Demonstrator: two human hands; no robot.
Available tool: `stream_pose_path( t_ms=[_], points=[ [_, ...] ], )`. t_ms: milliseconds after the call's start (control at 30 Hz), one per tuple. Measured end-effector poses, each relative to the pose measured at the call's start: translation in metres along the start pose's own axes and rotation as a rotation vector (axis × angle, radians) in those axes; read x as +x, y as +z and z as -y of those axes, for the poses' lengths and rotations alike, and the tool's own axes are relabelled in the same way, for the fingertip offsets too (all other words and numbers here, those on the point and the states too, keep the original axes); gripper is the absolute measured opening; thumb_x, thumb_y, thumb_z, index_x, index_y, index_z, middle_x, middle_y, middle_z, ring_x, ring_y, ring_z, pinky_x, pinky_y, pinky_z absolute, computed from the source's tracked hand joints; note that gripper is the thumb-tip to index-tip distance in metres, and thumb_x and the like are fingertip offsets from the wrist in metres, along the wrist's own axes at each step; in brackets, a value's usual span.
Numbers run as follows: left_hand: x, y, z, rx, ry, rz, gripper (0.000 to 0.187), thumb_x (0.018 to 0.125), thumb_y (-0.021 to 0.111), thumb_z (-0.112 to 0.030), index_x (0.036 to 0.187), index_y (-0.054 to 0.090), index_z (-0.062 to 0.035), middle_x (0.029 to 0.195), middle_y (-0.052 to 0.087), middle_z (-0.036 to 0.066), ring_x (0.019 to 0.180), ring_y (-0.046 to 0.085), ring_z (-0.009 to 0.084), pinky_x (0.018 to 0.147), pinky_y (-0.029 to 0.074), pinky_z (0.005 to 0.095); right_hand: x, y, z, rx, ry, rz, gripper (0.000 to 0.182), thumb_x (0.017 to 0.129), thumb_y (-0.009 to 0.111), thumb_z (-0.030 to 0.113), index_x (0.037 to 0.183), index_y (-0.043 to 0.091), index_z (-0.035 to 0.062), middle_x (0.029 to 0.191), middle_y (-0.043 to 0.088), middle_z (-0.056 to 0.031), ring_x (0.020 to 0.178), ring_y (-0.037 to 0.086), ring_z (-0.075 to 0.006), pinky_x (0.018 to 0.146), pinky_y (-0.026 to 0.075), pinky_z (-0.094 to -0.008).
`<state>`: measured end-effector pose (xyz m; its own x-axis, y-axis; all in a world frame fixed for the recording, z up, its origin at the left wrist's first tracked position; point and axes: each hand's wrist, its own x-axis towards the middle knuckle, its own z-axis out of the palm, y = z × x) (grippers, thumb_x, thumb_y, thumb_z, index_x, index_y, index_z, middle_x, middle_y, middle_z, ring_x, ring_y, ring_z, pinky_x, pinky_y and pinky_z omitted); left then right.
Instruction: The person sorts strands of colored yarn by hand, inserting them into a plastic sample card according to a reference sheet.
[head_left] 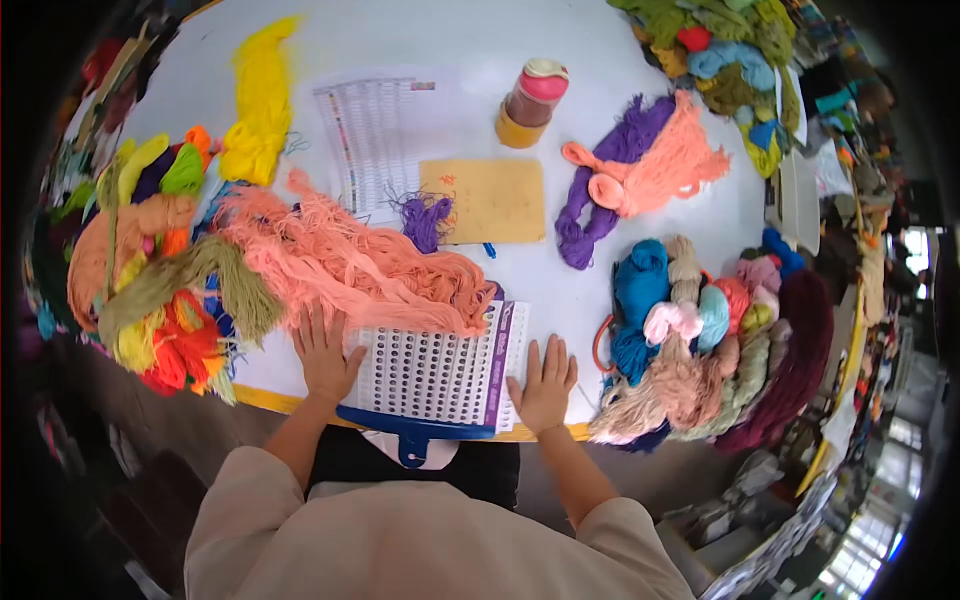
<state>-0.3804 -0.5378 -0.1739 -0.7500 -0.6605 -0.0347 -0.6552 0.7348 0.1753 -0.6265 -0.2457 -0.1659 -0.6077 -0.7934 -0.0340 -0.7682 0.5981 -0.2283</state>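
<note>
My left hand point(327, 358) lies with its fingers spread on the table, its fingertips at the lower edge of a large salmon-pink yarn bundle point(370, 265). Flat and holding nothing, my right hand point(544, 384) rests beside the right edge of a white card point(430, 375) with rows of dark holes and a purple strip. The yarn covers the card's top edge. A blue clip or bar point(415, 424) runs along the card's near edge.
Mixed yarn skeins lie at left point(180, 340) and right point(700, 350). Farther back are yellow yarn point(255, 130), a printed sheet point(370, 130), a brown envelope point(500, 200), a jar point(533, 103), purple yarn point(426, 222) and a purple-and-peach bundle point(650, 165).
</note>
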Motion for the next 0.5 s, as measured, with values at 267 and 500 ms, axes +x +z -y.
stream_pose_path(
  t_ms=[267,500],
  points=[
    [-0.008,0.007,0.014,-0.079,0.085,-0.022,0.063,0.088,0.056,-0.040,0.143,0.040,-0.0123,0.155,0.020,0.019,0.142,0.013,0.0428,0.112,0.010,0.0588,-0.008,-0.003,0.008,0.109,-0.011,-0.093,0.065,0.078,0.064,0.019,0.137,0.042,0.0018,0.144,0.037,-0.0229,0.135,0.035,-0.0352,0.113,0.017,-0.0525],
    [-0.015,0.005,0.023,-0.221,0.199,-0.143,0.054,0.087,0.059,-0.027,0.139,0.048,-0.0144,0.154,0.024,0.020,0.141,0.019,0.0429,0.111,0.015,0.0564,-0.011,-0.003,0.023,-0.061,-0.103,-0.058,0.056,0.084,0.061,0.040,0.134,0.052,0.0148,0.145,0.038,-0.0185,0.132,0.037,-0.0333,0.111,0.019,-0.0523]
  ],
)
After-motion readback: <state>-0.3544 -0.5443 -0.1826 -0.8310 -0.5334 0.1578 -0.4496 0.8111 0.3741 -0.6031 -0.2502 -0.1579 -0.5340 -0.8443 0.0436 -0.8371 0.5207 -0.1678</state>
